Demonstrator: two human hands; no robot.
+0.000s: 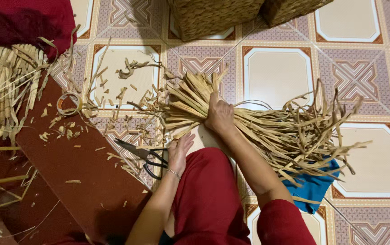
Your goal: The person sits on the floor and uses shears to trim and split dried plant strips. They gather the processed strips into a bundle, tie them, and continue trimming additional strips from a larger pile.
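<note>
Patterned floor tiles in cream, mauve and rust fill the head view, littered with dry clippings. At the far edge stand two woven baskets, and at the far left lies a dark red cloth above a heap of cut straw strips. A reddish-brown board slants across the near left, with a roll of tape by its far corner.

Near the middle, the right hand reaches away from the body, forearm stretched out from a red sleeve, fingers clenched around a thick bundle of dried leaf strips. That bundle lies across the floor, its trimmed ends fanning left and its loose curly ends spreading right over a blue cloth. The left hand lies open and flat, palm down, fingers pointing far-left, just beside the bundle's near-left ends; a thin bracelet circles its wrist. It grips nothing, and whether its fingertips touch the strips cannot be told. Black-handled scissors lie on the tiles immediately left of this hand, blades pointing far-left. A red-clothed knee sits between the two forearms.
</note>
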